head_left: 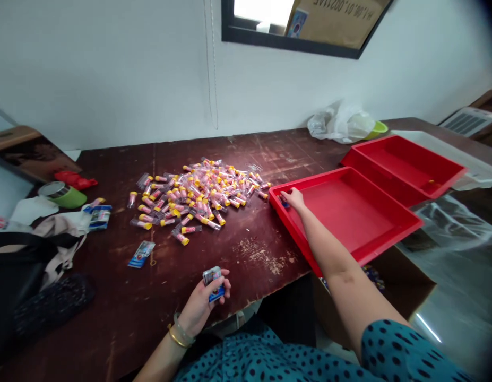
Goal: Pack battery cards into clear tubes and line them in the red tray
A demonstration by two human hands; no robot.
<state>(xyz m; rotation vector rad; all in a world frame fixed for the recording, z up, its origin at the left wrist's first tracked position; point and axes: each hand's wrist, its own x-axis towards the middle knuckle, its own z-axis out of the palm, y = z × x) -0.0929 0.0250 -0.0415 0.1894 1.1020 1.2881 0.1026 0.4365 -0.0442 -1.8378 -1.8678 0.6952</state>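
My left hand (208, 294) is closed around a small stack of blue printed cards (213, 277), held above the table's front edge. My right hand (294, 198) reaches into the near left corner of a red plastic tray (349, 223). Its fingers are closed at a small dark-blue item (284, 200), too small and partly covered to name. Left of the tray lies a loose heap of small clear tubes (198, 193) with yellow caps and pink contents. One blue printed card (141, 254) lies flat on the table, in front of the heap.
A second red tray (413, 164) and a white tray (448, 154) stand at the right. Under the near tray is an open cardboard box (405, 286). A plastic bag (341, 122) sits against the wall. Left are a green-and-silver jar (62, 194), blue packets (99, 217) and a black bag (15, 270).
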